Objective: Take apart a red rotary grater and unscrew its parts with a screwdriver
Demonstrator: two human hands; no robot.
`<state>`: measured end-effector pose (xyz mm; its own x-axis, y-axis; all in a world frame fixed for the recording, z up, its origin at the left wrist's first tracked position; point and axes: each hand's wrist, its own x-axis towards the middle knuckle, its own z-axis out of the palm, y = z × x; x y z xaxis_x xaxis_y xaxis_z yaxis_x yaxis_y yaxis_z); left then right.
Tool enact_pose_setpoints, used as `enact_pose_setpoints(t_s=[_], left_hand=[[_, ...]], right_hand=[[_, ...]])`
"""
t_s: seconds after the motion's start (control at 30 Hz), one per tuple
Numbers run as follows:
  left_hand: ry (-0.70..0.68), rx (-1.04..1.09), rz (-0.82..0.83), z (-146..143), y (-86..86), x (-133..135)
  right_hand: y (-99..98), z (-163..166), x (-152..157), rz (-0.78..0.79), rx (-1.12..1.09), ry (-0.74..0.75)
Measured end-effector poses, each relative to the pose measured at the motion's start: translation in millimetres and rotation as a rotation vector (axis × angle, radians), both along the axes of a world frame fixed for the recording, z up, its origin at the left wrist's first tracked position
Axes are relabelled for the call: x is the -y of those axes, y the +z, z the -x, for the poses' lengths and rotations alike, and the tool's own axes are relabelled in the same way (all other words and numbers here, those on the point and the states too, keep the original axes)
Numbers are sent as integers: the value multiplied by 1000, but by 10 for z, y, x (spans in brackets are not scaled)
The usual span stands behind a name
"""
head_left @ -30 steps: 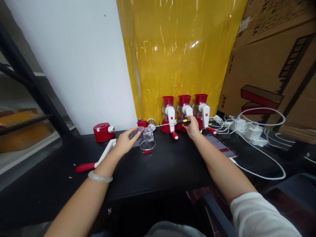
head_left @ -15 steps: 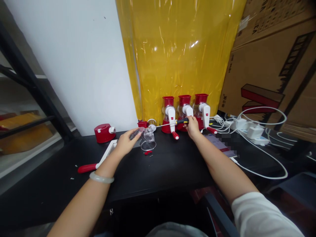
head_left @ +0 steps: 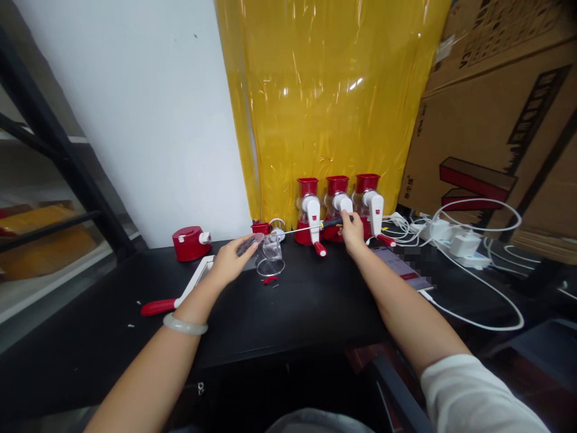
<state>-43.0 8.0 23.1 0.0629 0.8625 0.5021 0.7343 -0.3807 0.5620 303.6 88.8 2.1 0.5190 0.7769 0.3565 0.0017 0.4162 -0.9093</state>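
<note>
My left hand (head_left: pixel 235 257) is closed round a clear plastic housing (head_left: pixel 271 248) that lies on its side, its round rim facing me. In my right hand (head_left: pixel 352 231) is a screwdriver (head_left: pixel 332 223), gripped by its black and yellow handle. Its long shaft points left, and the tip reaches the clear housing; exactly where it touches I cannot tell. Just below the housing lie a small red part (head_left: pixel 270 280) and a tiny pin (head_left: pixel 276 286). Left of my hand are a white crank arm with a red handle (head_left: pixel 158 307) and a red round base (head_left: pixel 188 243).
Three red and white rotary graters (head_left: pixel 309 207) stand along the yellow plastic sheet (head_left: pixel 329 90). A metal grating drum (head_left: pixel 277 228) is behind the housing. A phone (head_left: pixel 401 268), white cables (head_left: pixel 473 328) and chargers (head_left: pixel 466 243) lie at right, before a large cardboard box (head_left: pixel 487 132).
My right hand has shifted slightly along the screwdriver handle to the right, uncovering the handle differently. My left hand and the clear housing stay about where they were.
</note>
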Motion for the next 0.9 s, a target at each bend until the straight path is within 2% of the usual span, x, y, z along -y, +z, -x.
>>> enact_pose_setpoints(t_s=[0.33, 0.6, 0.73, 0.9], left_hand=[[-9, 4, 19, 6, 28, 16], [-16, -14, -6, 27, -10, -13], [-8, -12, -3, 26, -14, -22], [-4, -11, 2, 24, -19, -29]], right_hand=[[-12, -7, -67, 27, -72, -34], [-39, 5, -147, -54, -175, 59], [-1, 22, -132, -19, -287, 119], [-12, -12, -103, -49, -147, 67]])
